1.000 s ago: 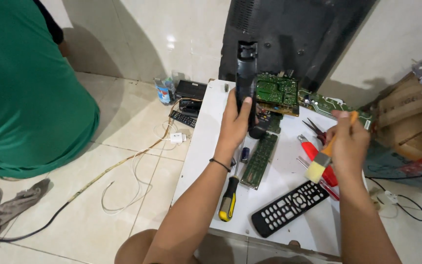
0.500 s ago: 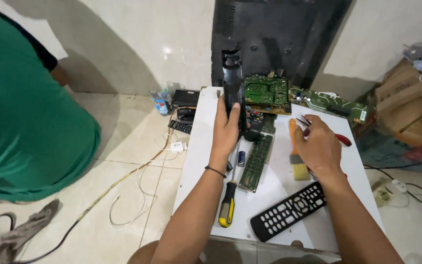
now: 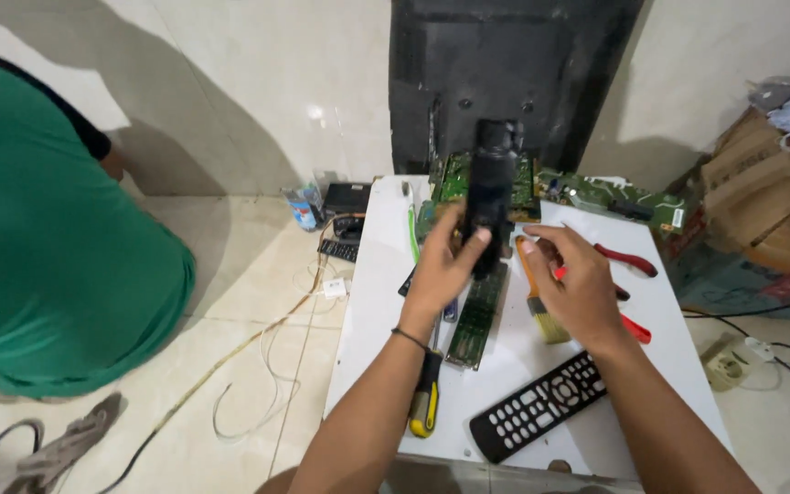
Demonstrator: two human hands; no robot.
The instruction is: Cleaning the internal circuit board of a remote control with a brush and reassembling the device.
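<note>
L hand [image 3: 445,274] is wrapped around the lower end of a long black plastic part [image 3: 490,197], thumb across its front, fingers closed on it. The part stands upright, held above the surface, w/ its top end in front of the black TV back panel [image 3: 514,82] that leans on the wall. R hand [image 3: 578,284] is just beside the part, fingers curled loosely and half open, fingertips pointing toward it; can't tell if they touch it. R hand holds nothing that shows.

White surface [image 3: 368,311] under both hands. On it: a long green circuit strip [image 3: 475,316] running from under the L hand toward the near edge, a yellow-and-black screwdriver [image 3: 426,398] beside the L wrist, a black remote [image 3: 538,407] lying diagonal near the front edge, below the R wrist. A paintbrush [image 3: 538,306] w/ orange handle lies partly under the R hand. Red-handled pliers [image 3: 628,261] sit just right of the R hand. Green circuit boards [image 3: 614,197] at the far edge of the surface, against the TV panel.

Left of the surface, on the tiled floor: a thin white cable [image 3: 267,366] in loops, a small black box [image 3: 347,197] by the wall. Another person in a green shirt [image 3: 48,247] crouches at far left, well apart from the hands. Cardboard boxes [image 3: 761,210] at right.
</note>
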